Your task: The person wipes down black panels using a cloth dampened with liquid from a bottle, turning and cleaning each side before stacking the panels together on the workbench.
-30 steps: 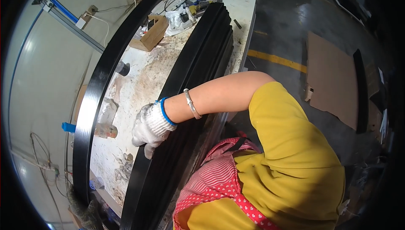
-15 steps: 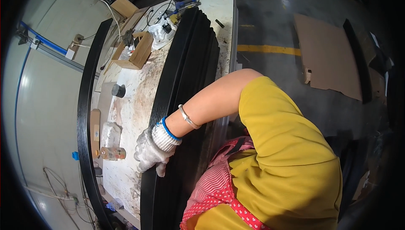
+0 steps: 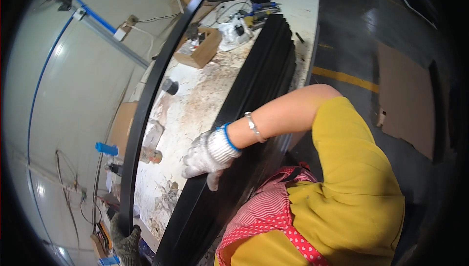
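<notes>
A long black strip (image 3: 146,105) stands raised along the left side of the table. Its near end is in my left hand (image 3: 126,241), which wears a dark grey knit glove, fingers closed around it. My right hand (image 3: 205,157), in a white knit glove with a blue cuff edge, lies over the left edge of a stack of similar black strips (image 3: 259,75). Its fingers curl over the outermost strip and the thumb rests on top. The stack lies lengthwise on the white table (image 3: 205,88), its far ends slightly staggered.
Beyond the raised strip sit a wooden box (image 3: 200,51) of small items, a dark round container (image 3: 170,86) and a clear bottle (image 3: 151,155). Tools and cables (image 3: 261,10) lie at the table's far end. A cardboard sheet (image 3: 405,100) lies on the floor at right.
My left hand has come into view at the lower left, holding the strip. The raised strip now slants more to the right. The whole view has shifted; my right hand stays on the stack.
</notes>
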### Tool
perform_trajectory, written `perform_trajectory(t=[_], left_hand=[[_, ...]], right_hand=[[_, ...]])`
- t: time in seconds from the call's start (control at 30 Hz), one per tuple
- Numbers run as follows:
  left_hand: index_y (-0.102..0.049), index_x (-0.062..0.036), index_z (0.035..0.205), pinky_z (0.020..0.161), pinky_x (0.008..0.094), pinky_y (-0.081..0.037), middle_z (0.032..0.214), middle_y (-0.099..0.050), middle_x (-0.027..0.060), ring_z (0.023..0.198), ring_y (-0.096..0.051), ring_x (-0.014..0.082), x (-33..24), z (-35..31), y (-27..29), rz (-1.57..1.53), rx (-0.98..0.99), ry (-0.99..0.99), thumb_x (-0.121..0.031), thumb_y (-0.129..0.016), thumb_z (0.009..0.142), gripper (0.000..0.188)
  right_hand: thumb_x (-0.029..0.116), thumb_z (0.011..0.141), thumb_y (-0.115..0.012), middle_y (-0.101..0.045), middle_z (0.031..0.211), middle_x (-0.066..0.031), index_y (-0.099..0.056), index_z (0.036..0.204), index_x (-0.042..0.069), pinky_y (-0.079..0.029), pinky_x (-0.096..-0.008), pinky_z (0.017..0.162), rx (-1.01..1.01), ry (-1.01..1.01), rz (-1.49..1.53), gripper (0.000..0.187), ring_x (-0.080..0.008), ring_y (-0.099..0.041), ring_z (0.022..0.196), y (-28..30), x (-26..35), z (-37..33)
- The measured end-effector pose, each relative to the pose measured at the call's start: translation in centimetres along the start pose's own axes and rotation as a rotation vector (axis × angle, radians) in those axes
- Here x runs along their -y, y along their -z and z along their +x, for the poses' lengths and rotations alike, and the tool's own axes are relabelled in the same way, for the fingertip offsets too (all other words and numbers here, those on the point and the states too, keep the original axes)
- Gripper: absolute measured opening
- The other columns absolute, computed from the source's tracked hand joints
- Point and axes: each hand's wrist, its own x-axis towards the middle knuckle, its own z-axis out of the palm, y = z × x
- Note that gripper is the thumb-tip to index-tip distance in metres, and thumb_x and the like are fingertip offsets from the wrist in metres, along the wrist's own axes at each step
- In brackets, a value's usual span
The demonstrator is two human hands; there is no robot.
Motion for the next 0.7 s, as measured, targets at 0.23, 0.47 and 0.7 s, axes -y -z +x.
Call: perform_trajectory(t=[0.23, 0.47, 0.7], left_hand=[[-0.054, 0.0036, 0.134, 0.089, 0.0329, -0.053, 0.119, -0.066, 0.013, 0.105, -0.064, 0.0211, -2.5, 0.8, -0.7, -0.132, 0.105, 0.174, -0.002, -0.078, 0.076, 0.063], [-0.063, 0.0036, 0.123, 0.077, 0.0298, -0.056, 0.1, -0.071, 0.0093, 0.086, -0.068, 0.0172, 0.2, 3.4, -0.6, -0.114, 0.265, 0.269, -0.002, -0.076, 0.078, 0.047], [-0.061, 0.0035, 0.126, 0.08, 0.0316, -0.056, 0.103, -0.07, 0.0091, 0.089, -0.066, 0.0166, -0.3, 4.0, -1.3, -0.163, 0.312, 0.239, -0.006, -0.081, 0.075, 0.056]], right_hand=[[0.05, 0.08, -0.074, -0.063, 0.107, -0.0224, -0.055, 0.131, 0.005, -0.054, -0.0503, 0.083, -0.079, 0.059, -0.1, 0.07, -0.0416, -0.065, 0.099, 0.0, 0.4, 0.2], [0.038, 0.078, -0.077, -0.063, 0.098, -0.023, -0.053, 0.13, 0.002, -0.054, -0.0502, 0.078, -0.243, 0.167, -0.229, 0.068, -0.0411, -0.066, 0.092, 0.5, 1.6, -0.4], [0.034, 0.077, -0.077, -0.064, 0.094, -0.0219, -0.052, 0.13, -0.002, -0.055, -0.049, 0.076, -0.268, 0.218, -0.237, 0.068, -0.0395, -0.066, 0.091, 0.4, 3.7, -1.5]])
